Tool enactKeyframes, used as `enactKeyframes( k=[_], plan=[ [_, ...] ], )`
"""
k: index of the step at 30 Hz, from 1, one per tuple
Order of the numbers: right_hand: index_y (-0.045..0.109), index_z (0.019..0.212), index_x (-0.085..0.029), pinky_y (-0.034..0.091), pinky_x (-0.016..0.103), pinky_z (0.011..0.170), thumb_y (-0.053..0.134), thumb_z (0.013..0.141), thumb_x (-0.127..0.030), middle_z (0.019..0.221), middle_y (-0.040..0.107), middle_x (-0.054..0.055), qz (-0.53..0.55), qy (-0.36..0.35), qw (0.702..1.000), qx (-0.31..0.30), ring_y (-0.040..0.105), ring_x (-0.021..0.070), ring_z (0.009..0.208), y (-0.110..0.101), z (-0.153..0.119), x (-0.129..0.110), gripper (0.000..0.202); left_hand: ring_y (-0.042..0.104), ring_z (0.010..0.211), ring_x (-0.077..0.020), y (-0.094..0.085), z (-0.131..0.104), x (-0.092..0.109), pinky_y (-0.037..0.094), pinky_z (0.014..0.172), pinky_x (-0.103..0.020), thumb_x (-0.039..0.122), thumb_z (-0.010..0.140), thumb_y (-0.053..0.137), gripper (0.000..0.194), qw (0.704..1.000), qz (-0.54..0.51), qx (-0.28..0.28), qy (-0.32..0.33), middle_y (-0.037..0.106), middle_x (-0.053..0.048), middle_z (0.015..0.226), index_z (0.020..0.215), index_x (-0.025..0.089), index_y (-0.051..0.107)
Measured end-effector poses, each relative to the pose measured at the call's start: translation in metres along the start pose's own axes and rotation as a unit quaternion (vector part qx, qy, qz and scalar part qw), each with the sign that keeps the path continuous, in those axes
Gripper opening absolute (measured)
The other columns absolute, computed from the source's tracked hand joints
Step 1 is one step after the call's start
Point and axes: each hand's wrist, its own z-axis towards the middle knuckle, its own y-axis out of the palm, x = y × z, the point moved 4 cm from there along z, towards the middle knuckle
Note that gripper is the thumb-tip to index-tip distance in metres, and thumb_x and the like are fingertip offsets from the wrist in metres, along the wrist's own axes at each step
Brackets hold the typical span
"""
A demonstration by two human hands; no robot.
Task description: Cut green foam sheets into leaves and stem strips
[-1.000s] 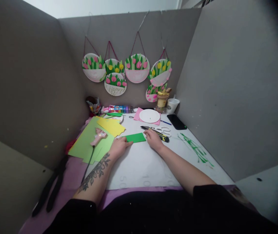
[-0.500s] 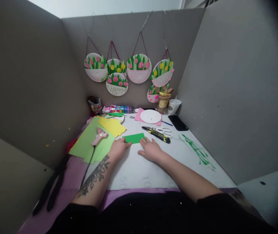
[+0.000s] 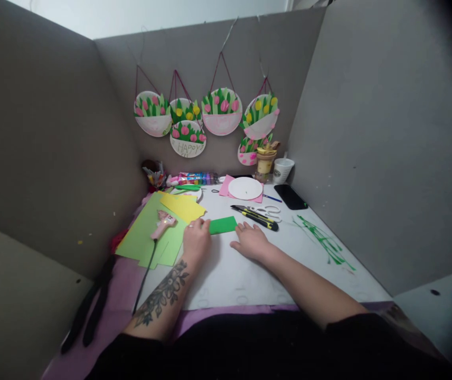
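White table [image 3: 242, 279], grey walls [image 3: 368, 132]. Green card [image 3: 223, 225] lies mid-table. Left hand [image 3: 197, 237] at its left end, fingers curled, pinch unclear; right hand [image 3: 252, 241] flat, fingers slightly spread, at its right end. Cutter [image 3: 258, 218] lies far right of card.

From here I count six hanging flower plates [image 3: 222, 125], four in pink and two in yellow. Below there's one plain plate [image 3: 242, 186], one white cup [image 3: 282, 172], one phone [image 3: 290, 197] at the right, one knife [image 3: 261, 220], one pair of scissors [image 3: 261, 210] and one glue gun [image 3: 164, 226]. Two hands are out, one left hand [image 3: 197, 237] and one right hand [image 3: 251, 240], with one green card [image 3: 223, 225]. The green scraps [image 3: 323, 241] are too tangled to count.
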Motion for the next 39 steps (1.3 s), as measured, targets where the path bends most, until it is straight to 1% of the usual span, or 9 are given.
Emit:
enactKeyframes(
  k=[4, 7, 11, 15, 21, 26, 29, 33, 39],
  plan=[
    [0.047, 0.138, -0.014, 0.023, 0.048, 0.108, 0.054, 0.084, -0.035, 0.146, 0.041, 0.019, -0.022, -0.01, 1.0, -0.008, 0.03, 0.0327, 0.138, -0.002, 0.0, -0.002, 0.058, 0.025, 0.141, -0.0271, 0.024, -0.005, 0.047, 0.022, 0.113, -0.044, 0.038, 0.094, 0.038, 0.06, 0.973, -0.1, -0.076, 0.193, 0.033, -0.013, 0.152, 0.148, 0.016, 0.026],
    [0.048, 0.138, -0.016, 0.026, 0.046, 0.107, 0.06, 0.078, -0.024, 0.146, 0.041, 0.018, -0.035, -0.023, 0.999, -0.013, 0.033, 0.0324, 0.136, -0.004, 0.0, -0.002, 0.061, 0.019, 0.144, -0.0305, 0.037, -0.011, 0.059, 0.021, 0.114, -0.044, 0.05, 0.092, 0.039, 0.075, 0.952, -0.118, -0.15, 0.239, 0.024, -0.016, 0.155, 0.151, 0.01, 0.016],
    [0.046, 0.138, -0.011, 0.029, 0.049, 0.104, 0.054, 0.079, -0.018, 0.144, 0.043, 0.02, -0.039, -0.03, 0.999, -0.002, 0.037, 0.0332, 0.133, -0.002, 0.0, 0.002, 0.06, 0.023, 0.143, -0.0305, 0.034, -0.014, 0.049, 0.024, 0.113, -0.044, 0.048, 0.092, 0.037, 0.07, 0.961, -0.087, -0.17, 0.201, 0.029, -0.019, 0.152, 0.147, 0.007, 0.025],
    [0.049, 0.135, -0.011, 0.032, 0.048, 0.101, 0.046, 0.081, -0.016, 0.143, 0.045, 0.02, -0.038, -0.029, 0.999, 0.008, 0.04, 0.0325, 0.131, 0.0, 0.001, 0.003, 0.054, 0.034, 0.138, -0.0298, 0.02, -0.016, 0.032, 0.034, 0.106, -0.041, 0.046, 0.089, 0.047, 0.062, 0.973, -0.038, -0.166, 0.158, 0.044, -0.02, 0.143, 0.139, 0.011, 0.036],
    [0.053, 0.131, -0.011, 0.035, 0.046, 0.098, 0.043, 0.081, -0.014, 0.142, 0.047, 0.018, -0.041, -0.03, 0.999, 0.006, 0.043, 0.0319, 0.129, -0.002, 0.003, 0.005, 0.051, 0.053, 0.12, -0.0283, 0.006, -0.019, 0.002, 0.042, 0.093, -0.04, 0.041, 0.089, 0.05, 0.033, 0.985, 0.016, -0.146, 0.085, 0.063, -0.015, 0.12, 0.111, 0.017, 0.054],
    [0.054, 0.131, -0.011, 0.025, 0.05, 0.108, 0.037, 0.09, -0.021, 0.145, 0.044, 0.017, -0.014, -0.017, 0.997, 0.069, 0.036, 0.0317, 0.134, -0.006, 0.002, -0.005, 0.046, 0.057, 0.114, -0.0274, 0.009, -0.019, -0.006, 0.039, 0.096, -0.042, 0.037, 0.091, 0.048, 0.025, 0.989, 0.028, -0.122, 0.073, 0.064, -0.014, 0.118, 0.103, 0.017, 0.059],
    [0.041, 0.142, -0.013, 0.019, 0.048, 0.113, 0.036, 0.088, -0.017, 0.15, 0.037, 0.012, 0.027, -0.096, 0.991, 0.086, 0.029, 0.027, 0.14, -0.004, 0.0, -0.031, 0.054, 0.057, 0.114, -0.0278, 0.011, -0.018, -0.006, 0.041, 0.092, -0.042, 0.032, 0.092, 0.045, 0.024, 0.989, 0.03, -0.123, 0.071, 0.064, -0.014, 0.117, 0.104, 0.016, 0.06],
    [0.029, 0.149, -0.015, 0.023, 0.043, 0.114, 0.034, 0.089, -0.017, 0.151, 0.036, 0.009, 0.087, -0.216, 0.972, 0.035, 0.029, 0.0228, 0.141, 0.004, 0.0, -0.063, 0.06, 0.06, 0.108, -0.0273, 0.01, -0.018, -0.004, 0.044, 0.084, -0.04, 0.025, 0.093, 0.039, 0.028, 0.987, 0.032, -0.13, 0.087, 0.066, -0.014, 0.113, 0.11, 0.016, 0.059],
    [0.031, 0.147, -0.011, 0.026, 0.042, 0.114, 0.033, 0.089, -0.017, 0.148, 0.04, 0.012, 0.065, -0.2, 0.978, 0.012, 0.032, 0.0234, 0.139, 0.008, 0.004, -0.06, 0.058, 0.059, 0.11, -0.0271, 0.006, -0.019, -0.004, 0.045, 0.083, -0.039, 0.019, 0.093, 0.034, 0.031, 0.985, 0.043, -0.141, 0.087, 0.064, -0.016, 0.114, 0.113, 0.013, 0.057]
  ],
)
